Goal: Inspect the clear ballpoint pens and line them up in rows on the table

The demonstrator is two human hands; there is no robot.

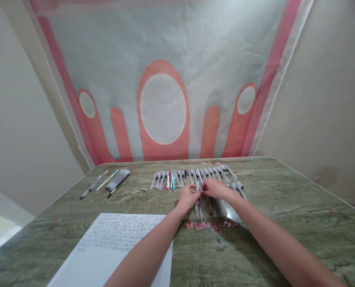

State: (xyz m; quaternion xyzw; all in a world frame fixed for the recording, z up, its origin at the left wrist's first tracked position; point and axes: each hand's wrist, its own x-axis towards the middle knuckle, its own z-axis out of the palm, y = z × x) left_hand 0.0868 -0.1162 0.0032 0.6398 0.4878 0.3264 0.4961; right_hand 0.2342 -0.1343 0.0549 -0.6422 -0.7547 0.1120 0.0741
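My left hand is closed, thumb and fingers pinching a slim translucent pen that points toward me. Close beside it, my right hand has its fingers curled together near the pen's upper end; what lies in them is hidden. Just beyond both hands runs a long row of pens, mostly clear with dark parts, with a pink pen and a light blue pen among them. Under my right wrist lie more pens, partly covered by the arm, next to a shiny clear plastic wrapper.
A bundle of pens lies at the left back, with a few separate pens beside it. A sheet of handwritten paper lies at the front left, partly under my left forearm. The wood-grain table ends at a printed backdrop.
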